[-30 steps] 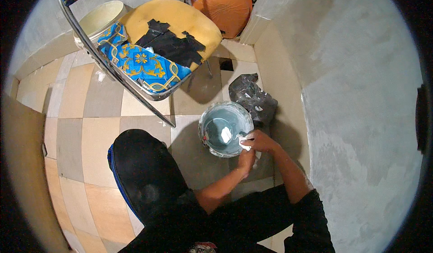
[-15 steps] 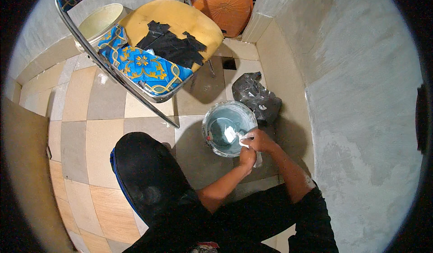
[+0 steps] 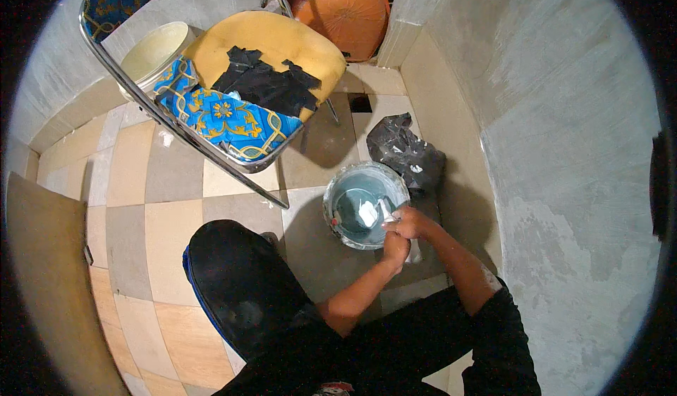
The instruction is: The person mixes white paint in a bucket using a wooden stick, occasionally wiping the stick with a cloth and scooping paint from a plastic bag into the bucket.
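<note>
A round bucket point(image 3: 351, 182) with a smeared, whitish rim stands on the floor in front of me. Bluish-grey liquid and a bright white patch show inside it. Over its near right rim, both my hands are closed on a limp white piece point(image 3: 385, 210), possibly cloth or plastic; its kind is unclear. My right hand point(image 3: 415, 222) grips it just above my left hand point(image 3: 396, 246). One end of the piece points into the bucket, while a pale part hangs below the hands outside the rim.
A crumpled black plastic bag point(image 3: 403, 149) lies just behind the bucket. At the back left stands a metal-framed chair point(image 3: 282, 33) with a torn seat, beside a white bucket point(image 3: 151, 52). An orange basin point(image 3: 340, 14) is farther back. A grey wall point(image 3: 564, 184) rises on the right.
The white end over the bucket now sticks out farther and more upright. Both hands keep their grip near the rim. The whole view has shifted slightly.
</note>
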Motion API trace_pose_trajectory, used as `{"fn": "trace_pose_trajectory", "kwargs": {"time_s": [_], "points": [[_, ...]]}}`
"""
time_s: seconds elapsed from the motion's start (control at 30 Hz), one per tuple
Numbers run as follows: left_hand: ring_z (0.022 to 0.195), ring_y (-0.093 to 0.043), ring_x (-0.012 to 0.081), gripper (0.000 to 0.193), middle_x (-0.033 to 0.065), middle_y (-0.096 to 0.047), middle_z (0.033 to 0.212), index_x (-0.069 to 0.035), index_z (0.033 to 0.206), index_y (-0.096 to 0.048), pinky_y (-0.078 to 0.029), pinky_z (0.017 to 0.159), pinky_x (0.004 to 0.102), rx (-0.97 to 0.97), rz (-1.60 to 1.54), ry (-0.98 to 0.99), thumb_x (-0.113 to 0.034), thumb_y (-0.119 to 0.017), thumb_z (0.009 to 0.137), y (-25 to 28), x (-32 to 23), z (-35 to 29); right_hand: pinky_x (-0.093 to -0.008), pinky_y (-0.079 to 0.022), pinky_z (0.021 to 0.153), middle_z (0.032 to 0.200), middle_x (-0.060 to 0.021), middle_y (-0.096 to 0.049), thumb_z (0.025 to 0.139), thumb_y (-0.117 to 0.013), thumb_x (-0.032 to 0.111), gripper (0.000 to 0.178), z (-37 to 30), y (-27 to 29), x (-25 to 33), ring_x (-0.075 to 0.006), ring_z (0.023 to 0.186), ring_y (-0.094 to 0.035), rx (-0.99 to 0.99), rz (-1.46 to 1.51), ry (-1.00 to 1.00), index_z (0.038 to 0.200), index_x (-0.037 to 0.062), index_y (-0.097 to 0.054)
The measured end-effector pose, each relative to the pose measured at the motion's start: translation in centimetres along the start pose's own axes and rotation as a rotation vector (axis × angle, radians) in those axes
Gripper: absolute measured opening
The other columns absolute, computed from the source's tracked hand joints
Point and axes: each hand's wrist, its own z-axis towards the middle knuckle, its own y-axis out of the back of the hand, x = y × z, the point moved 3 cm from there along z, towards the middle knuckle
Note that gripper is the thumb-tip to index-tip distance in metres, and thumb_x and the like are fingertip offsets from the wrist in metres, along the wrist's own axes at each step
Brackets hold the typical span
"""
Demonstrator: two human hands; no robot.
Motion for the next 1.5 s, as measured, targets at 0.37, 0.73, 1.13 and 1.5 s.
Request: {"fn": "trace_pose_trajectory", "kwargs": {"time_s": [0.37,0.73,1.13,1.5], "points": [[0.103,-0.063,0.0381,0.036,0.0278,-0.065,0.107,0.009,0.109,-0.059,-0.047,0.082,0.0465,-0.036,0.112,0.123,-0.019,-0.044,0.092,-0.8,1.1,-1.2,-0.0443,-0.048,0.070,0.083,-0.0253,-0.065,0.088,-0.066,0.040,0.042,-0.4,-2.4,-3.4,-0.0357,0.074,-0.063,0.037,-0.007,-0.116,0.084,-0.0017,-0.068],[0.091,-0.061,0.0221,0.028,0.0124,-0.066,0.098,0.001,0.110,-0.061,-0.047,0.074,0.0374,0.047,0.295,-0.098,-0.016,-0.046,0.093,-2.0,4.2,-1.3,-0.0478,-0.047,0.079,0.093,-0.0251,-0.062,0.078,-0.074,0.039,0.041,-1.5,-3.1,-4.0,-0.0410,0.089,-0.060,-0.072,-0.043,-0.126,0.086,-0.0002,-0.067],[0.098,-0.061,0.0463,0.034,0.0318,-0.063,0.103,0.007,0.101,-0.061,-0.046,0.079,0.0501,-0.007,0.264,0.047,-0.020,-0.042,0.095,0.0,1.4,-1.8,-0.0479,-0.049,0.079,0.085,-0.0313,-0.064,0.079,-0.075,0.032,0.041,0.2,-1.7,0.1,-0.0421,0.088,-0.065,-0.181,-0.021,-0.162,0.083,-0.0078,-0.067],[0.077,-0.061,0.0328,0.041,0.0228,-0.064,0.084,0.006,0.094,-0.060,-0.045,0.069,0.0455,-0.126,0.454,0.039,-0.029,-0.040,0.101,0.3,0.7,-2.0,-0.0471,-0.046,0.091,0.110,-0.0307,-0.058,0.080,-0.073,0.032,0.049,2.1,-1.6,-0.7,-0.0439,0.106,-0.057,-0.044,0.080,-0.297,0.102,-0.0096,-0.059]]}}
